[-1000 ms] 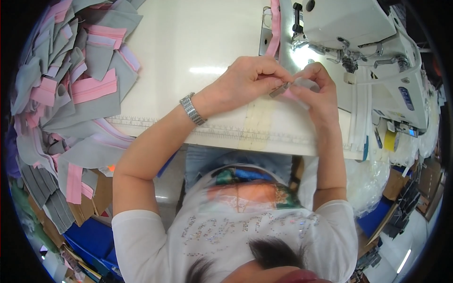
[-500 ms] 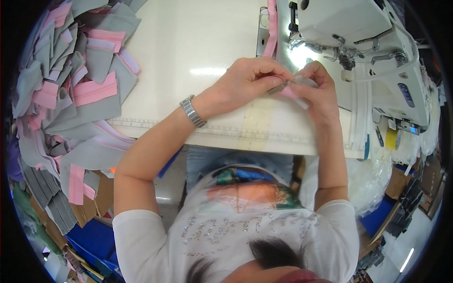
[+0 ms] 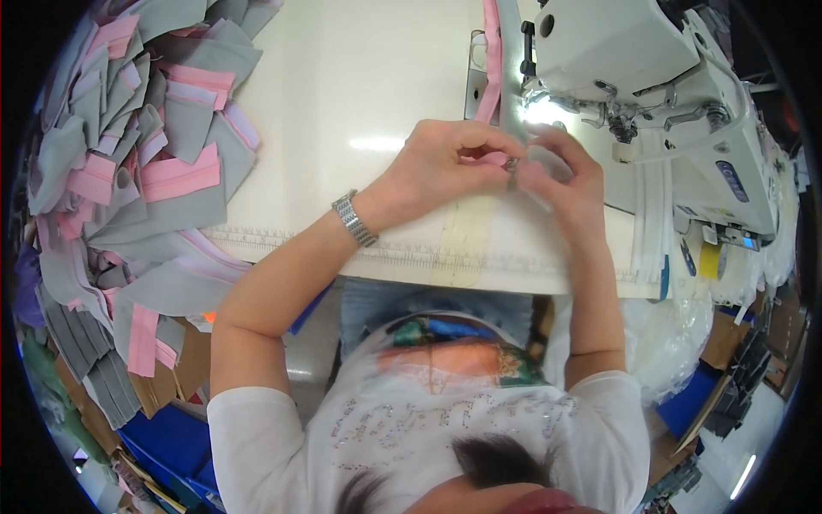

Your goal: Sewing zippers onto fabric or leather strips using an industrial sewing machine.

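We pinch the small metal zipper slider point(image 3: 511, 168) between our left hand point(image 3: 445, 163) and right hand point(image 3: 561, 176), fingertips pressed together, steadying the pink zipper tape point(image 3: 493, 60) just before the sewing machine point(image 3: 634, 60).

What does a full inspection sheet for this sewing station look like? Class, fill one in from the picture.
Surface: cream work table with a ruler strip along its near edge.
Job's things: pink strip running from the hands up beside the sewing machine; small metal piece pinched between both hands.
Clutter: heap of grey and pink fabric pieces at the table's left.
Hands: left hand and right hand meet at the metal piece; a metal watch is on the left wrist.
Cables: nothing seen.
Surroundings: cardboard boxes, blue bins.
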Demonstrator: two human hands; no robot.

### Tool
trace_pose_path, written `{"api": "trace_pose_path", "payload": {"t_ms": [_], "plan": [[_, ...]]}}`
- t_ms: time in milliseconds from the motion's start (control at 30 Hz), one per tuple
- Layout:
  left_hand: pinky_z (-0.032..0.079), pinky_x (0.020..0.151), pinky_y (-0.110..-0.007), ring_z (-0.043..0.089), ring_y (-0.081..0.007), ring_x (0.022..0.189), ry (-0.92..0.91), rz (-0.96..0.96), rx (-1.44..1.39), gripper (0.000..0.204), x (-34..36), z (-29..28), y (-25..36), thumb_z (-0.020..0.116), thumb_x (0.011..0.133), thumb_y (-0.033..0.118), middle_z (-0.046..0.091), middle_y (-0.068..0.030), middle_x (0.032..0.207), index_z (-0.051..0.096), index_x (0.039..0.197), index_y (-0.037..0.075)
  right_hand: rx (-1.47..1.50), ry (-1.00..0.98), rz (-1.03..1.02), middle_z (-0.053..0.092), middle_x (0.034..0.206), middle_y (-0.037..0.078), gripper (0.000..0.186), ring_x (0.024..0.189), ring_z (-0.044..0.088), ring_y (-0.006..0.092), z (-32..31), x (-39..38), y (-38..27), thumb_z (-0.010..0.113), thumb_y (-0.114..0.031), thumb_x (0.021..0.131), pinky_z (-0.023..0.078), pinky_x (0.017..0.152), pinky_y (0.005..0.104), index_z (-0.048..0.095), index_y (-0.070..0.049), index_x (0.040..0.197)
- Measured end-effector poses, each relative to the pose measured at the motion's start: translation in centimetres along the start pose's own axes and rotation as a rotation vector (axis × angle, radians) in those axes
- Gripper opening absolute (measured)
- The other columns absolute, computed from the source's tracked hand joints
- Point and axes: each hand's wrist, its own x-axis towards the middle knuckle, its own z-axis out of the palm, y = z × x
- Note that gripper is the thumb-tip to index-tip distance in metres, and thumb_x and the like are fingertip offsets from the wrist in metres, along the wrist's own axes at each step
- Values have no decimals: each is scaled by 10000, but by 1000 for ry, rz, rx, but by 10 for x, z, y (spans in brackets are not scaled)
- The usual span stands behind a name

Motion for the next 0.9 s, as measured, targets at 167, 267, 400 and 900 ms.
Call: {"api": "trace_pose_path", "payload": {"t_ms": [167,267,400,900], "plan": [[486,714,-197,563,-46,785,-7,-19,-15,229,1,-2,1,676,804,33,646,-21,868,671,1032,8,-109,-124,-36,573,920,23,274,829,536,97,-9,3,5,729,-201,757,423,720,223,690,-3,942],[492,720,-199,595,-60,805,-30,-31,-81,222,4,-3,3,651,826,32,654,-30,871,667,1047,11,-79,-131,3,570,901,21,247,799,515,85,-11,5,3,719,-197,772,408,689,223,687,21,885],[500,727,-205,634,-89,837,-34,2,-72,217,4,-5,1,618,849,27,661,-41,890,664,1061,16,-32,-181,9,570,872,17,230,740,483,69,-14,7,5,707,-184,786,377,644,212,672,33,856],[481,777,-214,590,-87,864,-94,-81,-88,176,3,-5,3,605,844,-18,630,-37,938,673,1005,3,-66,-230,37,558,784,16,222,681,471,71,-11,6,-9,704,-168,724,360,599,227,660,28,817]]}}
